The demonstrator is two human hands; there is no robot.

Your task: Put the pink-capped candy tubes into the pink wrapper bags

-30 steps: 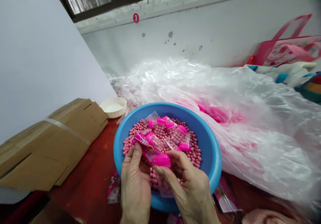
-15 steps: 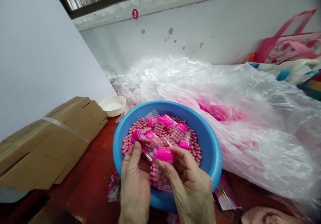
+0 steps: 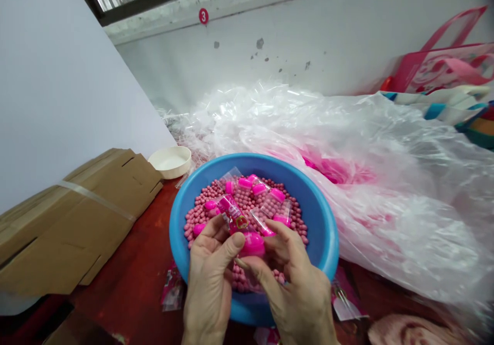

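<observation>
Over a blue basin (image 3: 330,231), my left hand (image 3: 210,278) pinches a clear plastic packet with a magenta printed top (image 3: 234,213). Its thumb presses close beside a bright pink cap (image 3: 252,244). That cap belongs to a small clear bottle, which my right hand (image 3: 297,288) grips between thumb and fingers. The packet's lower end meets the cap; whether it goes over it I cannot tell. Pink beads (image 3: 200,206) fill the basin's bottom. Several pink-capped clear bottles (image 3: 272,201) lie on the beads, some with clear plastic around them.
Strapped flat cardboard (image 3: 88,216) leans at the left, near a shallow white dish (image 3: 172,162). A heap of clear plastic film (image 3: 386,206) spreads behind and right of the basin. Printed packets (image 3: 173,288) lie on the red table (image 3: 127,283). A pink bag (image 3: 436,69) stands far right.
The packet has turned more upright and shifted right against the cap. My left thumb has moved right and down towards the cap. The view has shifted slightly.
</observation>
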